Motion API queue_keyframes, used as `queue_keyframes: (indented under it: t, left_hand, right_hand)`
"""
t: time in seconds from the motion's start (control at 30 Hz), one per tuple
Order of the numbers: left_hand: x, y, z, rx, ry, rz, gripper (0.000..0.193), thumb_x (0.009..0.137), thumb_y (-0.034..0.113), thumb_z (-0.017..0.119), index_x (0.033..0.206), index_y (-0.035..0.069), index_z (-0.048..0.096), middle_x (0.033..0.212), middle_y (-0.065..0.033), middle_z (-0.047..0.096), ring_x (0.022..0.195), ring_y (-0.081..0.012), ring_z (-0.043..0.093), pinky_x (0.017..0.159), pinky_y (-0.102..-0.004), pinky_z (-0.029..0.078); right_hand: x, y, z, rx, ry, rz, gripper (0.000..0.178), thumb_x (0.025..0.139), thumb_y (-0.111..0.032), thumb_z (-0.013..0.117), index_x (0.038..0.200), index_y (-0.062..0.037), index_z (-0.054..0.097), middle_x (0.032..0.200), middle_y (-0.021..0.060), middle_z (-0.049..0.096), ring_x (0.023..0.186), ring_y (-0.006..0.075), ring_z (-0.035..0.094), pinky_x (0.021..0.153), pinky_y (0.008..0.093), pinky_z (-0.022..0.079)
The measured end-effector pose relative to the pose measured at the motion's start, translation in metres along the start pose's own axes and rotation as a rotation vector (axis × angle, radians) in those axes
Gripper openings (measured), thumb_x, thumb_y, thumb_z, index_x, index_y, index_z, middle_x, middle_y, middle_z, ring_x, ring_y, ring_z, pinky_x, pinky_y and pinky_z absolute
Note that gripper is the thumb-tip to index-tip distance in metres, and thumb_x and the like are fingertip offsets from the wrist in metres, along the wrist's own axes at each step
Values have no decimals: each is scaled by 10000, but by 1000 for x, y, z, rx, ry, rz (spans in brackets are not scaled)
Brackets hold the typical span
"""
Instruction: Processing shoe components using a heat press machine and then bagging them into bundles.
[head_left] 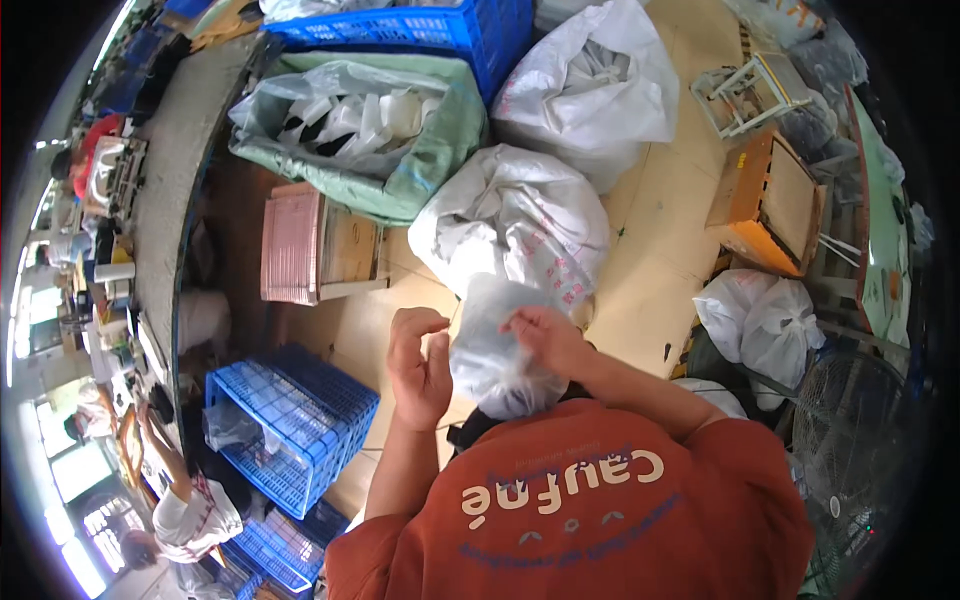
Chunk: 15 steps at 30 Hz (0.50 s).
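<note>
A clear plastic bag (492,325) with something pale inside stands out in front of my chest, its lower part crumpled against my lap. My right hand (552,342) pinches the bag near its upper right side, fingertips closed on the film. Left of the bag, my left hand (418,372) is raised with curved fingers; a gap shows between thumb and forefinger, and nothing is visible in it. Just beyond the bag sits a full white woven sack (510,215).
A green sack (400,195) holds white parts. Behind it is a blue crate (500,45), beside it another white sack (590,90). Pink-sided boxes (292,245) and a blue crate (330,420) are left; a wooden box (765,200) and fan (850,430) right. Another person (195,515) works far left.
</note>
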<state>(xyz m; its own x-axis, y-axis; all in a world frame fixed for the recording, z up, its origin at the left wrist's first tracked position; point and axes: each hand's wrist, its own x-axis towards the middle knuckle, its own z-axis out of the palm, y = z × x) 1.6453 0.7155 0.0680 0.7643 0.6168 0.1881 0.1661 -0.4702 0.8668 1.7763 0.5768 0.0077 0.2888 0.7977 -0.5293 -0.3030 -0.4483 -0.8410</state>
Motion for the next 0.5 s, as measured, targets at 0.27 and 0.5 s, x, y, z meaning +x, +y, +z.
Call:
queue_keyframes:
  t: [0.27, 0.5]
  left_hand:
    - [-43, -43, 26, 357, -519, -235, 412, 798, 172, 604, 1163, 18, 490, 1131, -198, 483, 995, -348, 515, 857, -389, 439]
    - [-22, -26, 36, -148, -442, -469, 325, 772, 169, 692, 994, -30, 562, 736, -49, 578, 669, -104, 532, 599, -239, 434]
  right_hand:
    - [-5, -11, -10, 468, 29, -150, 191, 929, -128, 406, 909, 25, 519, 584, -51, 353, 510, 45, 302, 480, 209, 269]
    - [-21, -31, -31, 819, 197, -368, 189, 945, -130, 400, 905, 18, 511, 606, -19, 376, 561, 83, 338, 551, 220, 305]
